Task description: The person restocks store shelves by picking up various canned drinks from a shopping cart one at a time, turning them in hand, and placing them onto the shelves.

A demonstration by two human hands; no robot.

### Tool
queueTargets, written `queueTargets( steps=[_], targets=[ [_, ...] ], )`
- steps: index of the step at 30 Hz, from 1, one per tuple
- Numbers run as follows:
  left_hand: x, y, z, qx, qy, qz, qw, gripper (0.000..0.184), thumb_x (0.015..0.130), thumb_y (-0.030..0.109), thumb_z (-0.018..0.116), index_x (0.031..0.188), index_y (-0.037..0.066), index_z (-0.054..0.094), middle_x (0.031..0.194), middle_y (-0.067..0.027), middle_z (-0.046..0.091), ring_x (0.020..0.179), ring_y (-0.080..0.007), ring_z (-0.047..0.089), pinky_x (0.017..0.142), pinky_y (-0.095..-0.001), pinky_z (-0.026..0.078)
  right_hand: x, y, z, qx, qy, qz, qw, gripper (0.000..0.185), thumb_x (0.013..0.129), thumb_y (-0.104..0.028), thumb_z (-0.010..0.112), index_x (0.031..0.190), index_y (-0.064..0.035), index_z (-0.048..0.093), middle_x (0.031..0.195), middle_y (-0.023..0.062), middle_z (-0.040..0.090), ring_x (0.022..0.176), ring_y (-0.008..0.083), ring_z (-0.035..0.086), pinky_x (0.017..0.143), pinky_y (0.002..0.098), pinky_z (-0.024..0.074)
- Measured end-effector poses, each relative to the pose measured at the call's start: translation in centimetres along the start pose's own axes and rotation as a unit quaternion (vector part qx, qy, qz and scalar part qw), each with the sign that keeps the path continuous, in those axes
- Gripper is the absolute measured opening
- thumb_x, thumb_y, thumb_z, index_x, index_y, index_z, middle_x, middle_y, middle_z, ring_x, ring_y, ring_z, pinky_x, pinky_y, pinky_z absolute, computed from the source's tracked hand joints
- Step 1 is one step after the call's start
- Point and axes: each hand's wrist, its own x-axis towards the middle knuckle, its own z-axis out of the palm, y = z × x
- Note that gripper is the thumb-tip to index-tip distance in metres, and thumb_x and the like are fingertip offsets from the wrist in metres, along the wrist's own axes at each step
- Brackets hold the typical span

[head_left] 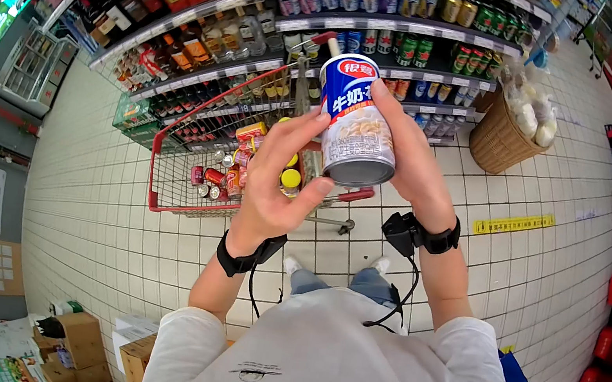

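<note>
A blue and white can (361, 140) with a red oval logo is held up in front of me, tilted, its metal end facing me. My right hand (411, 147) wraps round the can's right side, thumb on the label. On the left, my left hand (282, 168) has its fingertips at the can's left edge, with the thumb apart below; whether it grips the can is unclear. Beyond my left hand, a red-framed shopping cart (153, 168) holds red cans (232, 182), yellow-lidded containers (290, 179) and other packages.
Shelves (402, 25) of cans and bottles stand ahead and to the left. A wicker basket (496, 147) holding bagged goods is at the right. Cardboard boxes (82, 339) sit at the lower left. A yellow strip (514, 224) marks the tiled floor.
</note>
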Motion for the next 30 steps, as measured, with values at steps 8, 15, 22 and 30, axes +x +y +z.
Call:
queueTargets(
  steps=[8, 15, 22, 30],
  targets=[
    [6.1, 2.0, 15.0, -0.058, -0.060, -0.031, 0.996, 0.058, 0.083, 0.008, 0.069, 0.137, -0.001, 0.052, 0.124, -0.0197, 0.059, 0.106, -0.0278, 0.063, 0.089, -0.0380, 0.054, -4.5, -7.4, -13.4, 0.007, 0.053, -0.030, 0.998, 0.067, 0.090, -0.059, 0.061, 0.116, 0.0031, 0.063, 0.101, 0.0069, 0.070, 0.087, 0.0102, 0.069, 0.074, 0.0238, 0.0541],
    [10.0, 1.2, 20.9, -0.060, -0.144, -0.028, 0.987, 0.061, 0.080, 0.009, 0.074, 0.136, 0.000, 0.052, 0.128, -0.0197, 0.059, 0.107, -0.0283, 0.065, 0.090, -0.0385, 0.054, -6.7, -11.2, -20.3, -0.101, 0.078, -0.090, 0.988, 0.060, 0.088, -0.044, 0.072, 0.124, 0.0022, 0.057, 0.105, 0.0078, 0.068, 0.093, 0.0128, 0.066, 0.080, 0.0260, 0.0534],
    [15.1, -1.0, 22.9, -0.069, -0.145, -0.080, 0.984, 0.074, 0.083, 0.007, 0.077, 0.142, -0.003, 0.033, 0.123, -0.0220, 0.063, 0.105, -0.0248, 0.066, 0.090, -0.0381, 0.054, -4.1, -15.2, -22.2, -0.207, -0.014, -0.172, 0.963, 0.081, 0.078, -0.025, 0.085, 0.140, 0.0010, 0.039, 0.120, 0.0108, 0.061, 0.108, 0.0156, 0.060, 0.092, 0.0321, 0.0504],
    [21.6, -7.5, 22.7, -0.087, -0.081, -0.066, 0.991, 0.078, 0.081, 0.000, 0.077, 0.146, -0.005, 0.034, 0.123, -0.0193, 0.064, 0.111, -0.0240, 0.064, 0.094, -0.0373, 0.054, 5.4, -19.0, -23.9, -0.354, -0.047, -0.200, 0.912, 0.097, 0.072, -0.018, 0.088, 0.149, -0.0007, 0.031, 0.137, 0.0114, 0.052, 0.125, 0.0196, 0.050, 0.107, 0.0352, 0.0404]
  ],
)
